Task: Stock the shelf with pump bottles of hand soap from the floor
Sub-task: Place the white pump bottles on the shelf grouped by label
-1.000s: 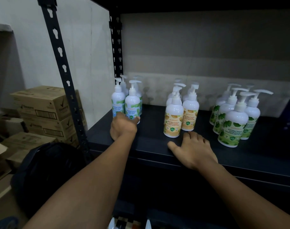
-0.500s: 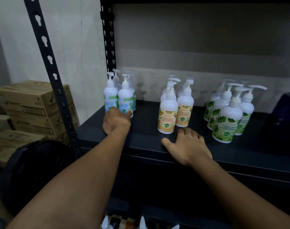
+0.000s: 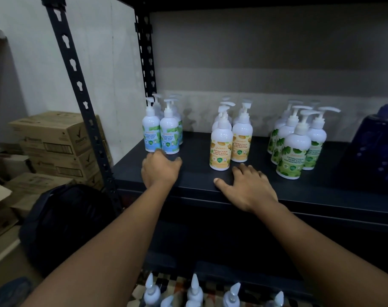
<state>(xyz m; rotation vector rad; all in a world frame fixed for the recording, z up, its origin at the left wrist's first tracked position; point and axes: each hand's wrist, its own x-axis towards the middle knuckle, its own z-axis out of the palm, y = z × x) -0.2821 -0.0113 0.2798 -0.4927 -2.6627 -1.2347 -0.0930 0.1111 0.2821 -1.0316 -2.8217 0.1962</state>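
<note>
Empty now, the left hand (image 3: 161,171) has let go of the blue-label pump bottles (image 3: 162,134) and sits loosely curled just short of their bases, while the right hand (image 3: 248,187) stays flat, fingers spread, on the front of the shelf (image 3: 197,185). Just beyond the right hand stand the yellow-label bottles (image 3: 230,145); further off to its right is the green-label group (image 3: 297,149). Low beneath both wrists, more pump tops (image 3: 194,286) wait unstocked. The blue bottles look settled upright, so the likely next step is reaching down for another bottle.
</note>
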